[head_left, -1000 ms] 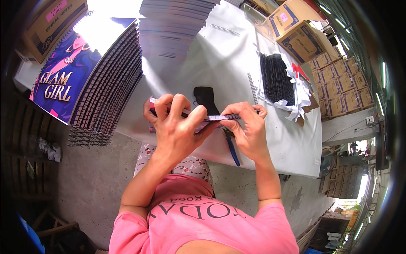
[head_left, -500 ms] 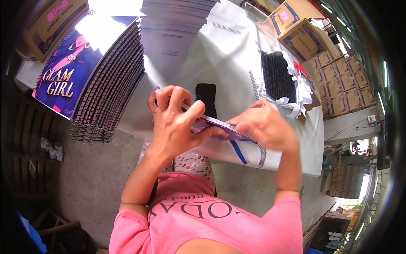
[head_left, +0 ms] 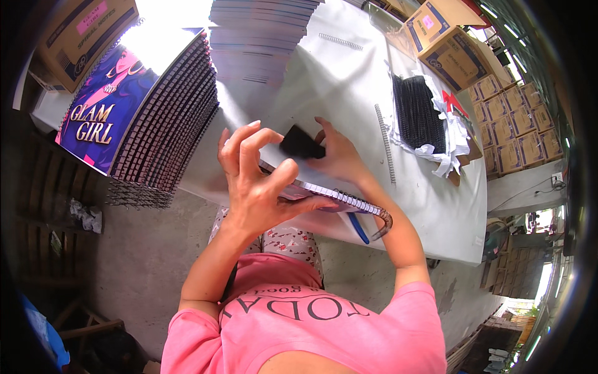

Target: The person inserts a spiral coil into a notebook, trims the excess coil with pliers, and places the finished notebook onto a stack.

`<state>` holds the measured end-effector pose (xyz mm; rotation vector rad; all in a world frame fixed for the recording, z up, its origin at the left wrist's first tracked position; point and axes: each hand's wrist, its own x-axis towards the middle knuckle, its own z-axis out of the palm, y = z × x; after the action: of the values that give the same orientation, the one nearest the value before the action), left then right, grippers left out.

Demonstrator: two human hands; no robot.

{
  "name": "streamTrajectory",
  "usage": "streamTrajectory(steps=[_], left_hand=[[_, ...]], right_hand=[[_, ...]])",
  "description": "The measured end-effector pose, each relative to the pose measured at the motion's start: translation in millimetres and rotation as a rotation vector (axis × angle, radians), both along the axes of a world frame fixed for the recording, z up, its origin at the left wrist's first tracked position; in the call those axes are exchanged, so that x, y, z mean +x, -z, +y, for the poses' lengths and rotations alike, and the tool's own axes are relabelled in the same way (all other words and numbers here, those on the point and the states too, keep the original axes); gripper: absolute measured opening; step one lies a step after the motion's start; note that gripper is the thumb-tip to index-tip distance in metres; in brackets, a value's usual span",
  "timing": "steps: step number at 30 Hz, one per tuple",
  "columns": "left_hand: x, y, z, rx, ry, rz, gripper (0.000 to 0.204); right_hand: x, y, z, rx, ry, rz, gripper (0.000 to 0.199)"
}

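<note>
My left hand (head_left: 255, 181) grips a thin purple spiral notebook (head_left: 324, 194) at the table's near edge, thumb along its side and fingers curled above it. The notebook's wire binding runs along its right-hand edge. My right hand (head_left: 341, 156) reaches over the notebook and closes its fingertips on a small black object (head_left: 301, 144) just beyond it, on the white table (head_left: 349, 81). What the black object is I cannot tell.
A leaning stack of spiral-bound notebooks (head_left: 168, 124) with a purple illustrated cover (head_left: 103, 109) fills the left. Unbound page stacks (head_left: 261, 31) lie at the back. Black wire coils (head_left: 416, 112) on white wrapping, a loose coil (head_left: 385, 149), a blue-handled tool (head_left: 358, 229) and cardboard boxes (head_left: 448, 43) are to the right.
Both hands held the notebook's edge before. Now my right hand has left it and reached forward to the black object, while my left hand keeps the notebook, which lies lower and flatter.
</note>
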<state>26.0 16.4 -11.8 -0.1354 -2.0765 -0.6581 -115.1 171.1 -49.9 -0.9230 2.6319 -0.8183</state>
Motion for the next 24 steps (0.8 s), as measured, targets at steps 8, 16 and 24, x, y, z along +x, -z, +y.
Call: streamTrajectory(steps=[8, 16, 24], left_hand=[[0.5, -3.0, 5.6, 0.044, -0.064, -0.040, 0.056], [0.0, -1.7, 5.4, 0.079, -0.016, -0.053, 0.057], [0.2, 2.2, 5.6, 0.099, 0.002, -0.040, 0.057]], right_hand=[[50.9, -85.7, 32.3, -1.226, -0.090, -0.576, 0.064], [61.2, -52.6, 36.2, -1.312, -0.457, -0.730, 0.018], [46.9, -56.3, 37.0, -1.270, -0.491, -0.504, 0.016]])
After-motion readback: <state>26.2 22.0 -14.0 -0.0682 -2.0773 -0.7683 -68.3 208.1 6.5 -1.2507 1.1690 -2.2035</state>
